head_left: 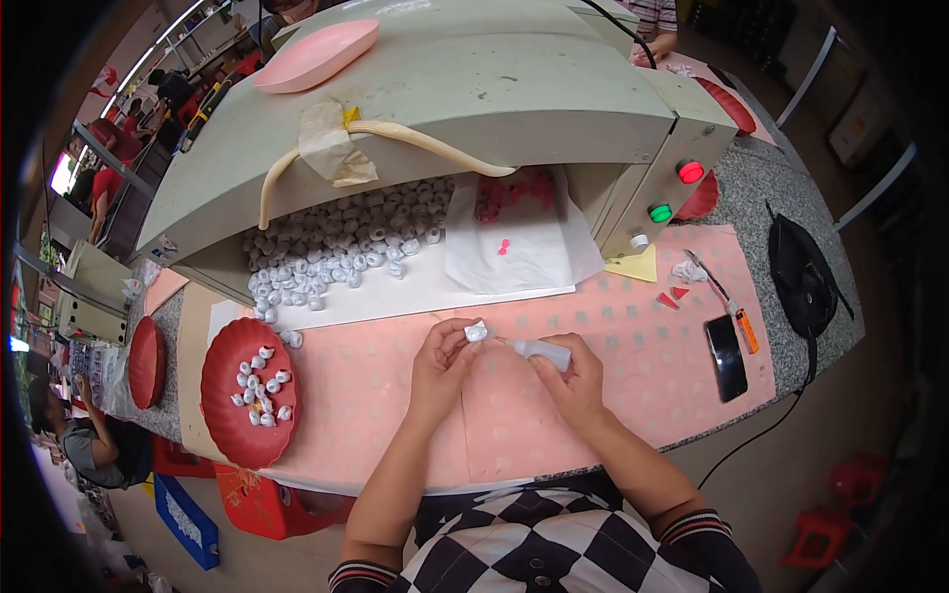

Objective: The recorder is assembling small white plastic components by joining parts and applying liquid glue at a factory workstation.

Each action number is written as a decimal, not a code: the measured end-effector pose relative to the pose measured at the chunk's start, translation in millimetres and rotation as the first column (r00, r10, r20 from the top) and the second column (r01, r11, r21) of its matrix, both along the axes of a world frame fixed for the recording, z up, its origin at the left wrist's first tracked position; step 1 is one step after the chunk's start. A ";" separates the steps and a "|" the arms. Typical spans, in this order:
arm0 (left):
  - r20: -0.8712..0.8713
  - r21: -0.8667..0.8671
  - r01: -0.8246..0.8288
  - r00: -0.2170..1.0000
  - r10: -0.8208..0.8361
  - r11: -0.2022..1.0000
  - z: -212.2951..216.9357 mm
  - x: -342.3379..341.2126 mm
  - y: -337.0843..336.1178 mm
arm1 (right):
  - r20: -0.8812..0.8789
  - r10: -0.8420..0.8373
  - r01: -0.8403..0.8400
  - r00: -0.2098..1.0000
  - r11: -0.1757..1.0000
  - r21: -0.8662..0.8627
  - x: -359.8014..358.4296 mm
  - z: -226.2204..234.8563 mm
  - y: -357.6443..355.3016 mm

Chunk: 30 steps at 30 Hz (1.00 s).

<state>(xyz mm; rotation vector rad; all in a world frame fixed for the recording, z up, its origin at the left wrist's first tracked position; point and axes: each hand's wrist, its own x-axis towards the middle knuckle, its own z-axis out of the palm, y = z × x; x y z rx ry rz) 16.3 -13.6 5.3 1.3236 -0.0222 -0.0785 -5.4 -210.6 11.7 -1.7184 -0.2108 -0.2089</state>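
Observation:
Over the pink mat [395,395], my left hand [440,364] pinches a small white rounded piece [476,332] between thumb and fingers. My right hand [575,385] is closed round a small translucent squeeze bottle [544,353]. The bottle lies nearly level, its thin nozzle pointing left at the white piece; whether the tip touches it I cannot tell. A red scalloped dish [222,395] to my left holds several similar white pieces [259,390]. Many more white pieces [341,247] are heaped under the grey machine hood ahead.
A grey metal hood [474,109] with red and green lit buttons stands ahead. White paper [524,257] bearing pink bits lies beneath it. At right are a black phone [727,358], an orange-handled cutter [745,331] and a black bag [803,277]. A pink tray [318,56] rests on top.

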 end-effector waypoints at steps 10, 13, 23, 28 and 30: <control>-0.002 0.008 0.021 1.000 -0.021 1.000 2.5 -1.0 0.1 | -0.006 0.000 0.000 1.000 1.000 -0.028 0.9 -3.4 0.9; 0.010 0.005 0.013 1.000 -0.013 1.000 0.3 -0.7 0.6 | -0.007 -0.015 0.015 1.000 0.999 -0.034 1.0 -3.0 0.8; 0.030 0.010 -0.020 0.999 0.019 1.000 -3.9 2.2 -1.5 | -0.061 0.010 -0.012 0.998 0.999 -0.043 0.0 -0.6 -3.0; 0.038 0.000 -0.011 0.999 0.011 1.000 -0.5 2.4 -0.4 | -0.102 0.007 0.001 0.995 0.997 0.076 3.0 -0.6 -0.3; 0.044 -0.003 -0.019 0.999 0.019 1.000 -1.4 2.2 3.0 | -0.135 0.011 0.010 0.991 0.988 0.153 8.7 -0.6 1.2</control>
